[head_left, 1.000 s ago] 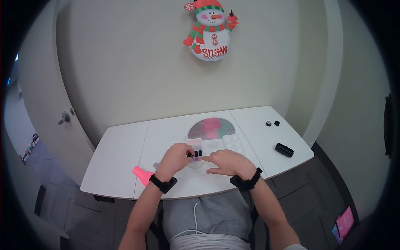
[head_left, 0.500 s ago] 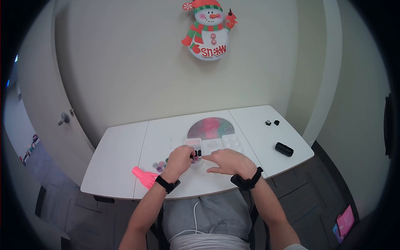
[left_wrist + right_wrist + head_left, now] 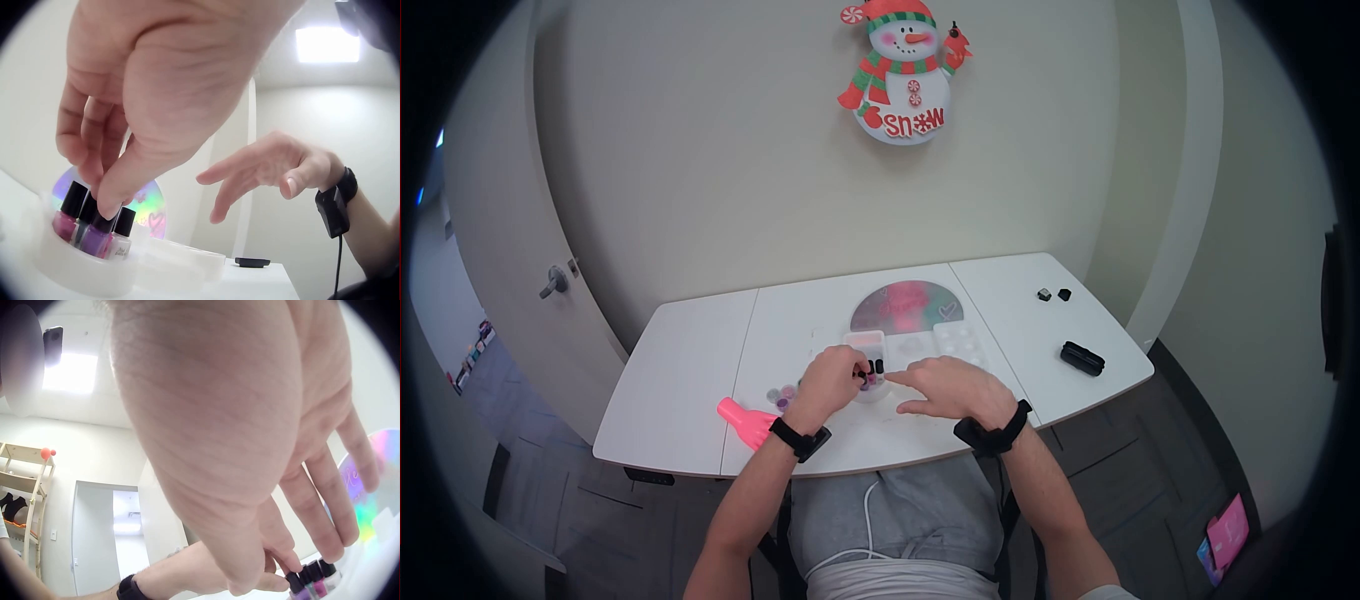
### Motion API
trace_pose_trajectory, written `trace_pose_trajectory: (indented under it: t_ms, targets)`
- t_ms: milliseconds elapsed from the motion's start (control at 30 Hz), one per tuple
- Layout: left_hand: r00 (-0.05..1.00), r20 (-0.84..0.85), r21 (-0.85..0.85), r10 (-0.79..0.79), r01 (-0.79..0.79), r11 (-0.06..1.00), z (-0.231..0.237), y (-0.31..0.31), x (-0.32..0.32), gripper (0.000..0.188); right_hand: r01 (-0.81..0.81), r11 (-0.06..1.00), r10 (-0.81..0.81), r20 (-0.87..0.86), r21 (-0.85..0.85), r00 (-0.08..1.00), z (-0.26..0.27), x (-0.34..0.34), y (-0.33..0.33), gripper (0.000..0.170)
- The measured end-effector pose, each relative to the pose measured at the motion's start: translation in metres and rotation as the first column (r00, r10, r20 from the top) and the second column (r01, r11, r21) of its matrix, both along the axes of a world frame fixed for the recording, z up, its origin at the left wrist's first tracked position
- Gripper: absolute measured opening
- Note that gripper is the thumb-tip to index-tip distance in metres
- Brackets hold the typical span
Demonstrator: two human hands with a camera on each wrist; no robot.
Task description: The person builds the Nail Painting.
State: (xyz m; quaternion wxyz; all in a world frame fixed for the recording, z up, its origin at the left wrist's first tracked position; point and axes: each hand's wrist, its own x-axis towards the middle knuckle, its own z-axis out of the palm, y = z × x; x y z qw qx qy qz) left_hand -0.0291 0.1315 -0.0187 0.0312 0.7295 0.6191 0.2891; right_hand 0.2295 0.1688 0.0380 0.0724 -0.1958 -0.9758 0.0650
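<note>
Thumb and fingers of my left hand (image 3: 828, 385) pinch the black cap of a purple nail polish bottle (image 3: 96, 244). This bottle stands, slightly tilted, in a rounded white compartment (image 3: 81, 275) at the table's front middle. Around it in the same compartment are a pink nail polish bottle (image 3: 64, 225), a dark teal one partly hidden behind, and a clear one (image 3: 119, 247), all with black caps. My right hand (image 3: 948, 388) hovers just right of the bottles, fingers extended and thumb apart, holding nothing. In the right wrist view its fingertips overlap the black caps (image 3: 326, 567).
Left of the bottles lie a pink plastic hand (image 3: 743, 420) and several small round pots (image 3: 782, 397). Behind stands an iridescent half-round panel (image 3: 908, 308), with a white tray of round wells (image 3: 960, 342) before it. A black case (image 3: 1082, 360) lies at the right.
My left hand has shifted slightly right, its fingertips still at a dark cap, uncovering the small pots beside its wrist. My right hand has barely moved.
</note>
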Motion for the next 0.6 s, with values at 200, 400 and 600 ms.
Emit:
trace_pose_trajectory:
  t_ms: [200,400,600]
  targets:
    - [0.997,0.078,-0.071,0.012,-0.006,0.997,0.009,-0.002,0.007,0.016,0.009,1.0,-0.009,0.006,0.018,1.0,-0.006,-0.001,0.004,0.056]
    - [0.996,0.092,0.023,0.003,-0.005,1.0,0.005,0.001,-0.001,0.019,0.009,1.0,-0.009,0.002,0.004,1.0,-0.002,0.0,0.002,0.058]
    - [0.992,0.125,-0.042,-0.025,0.03,0.999,0.008,-0.001,0.003,0.02,0.017,1.0,-0.017,0.019,-0.019,1.0,0.006,0.0,-0.004,0.06]
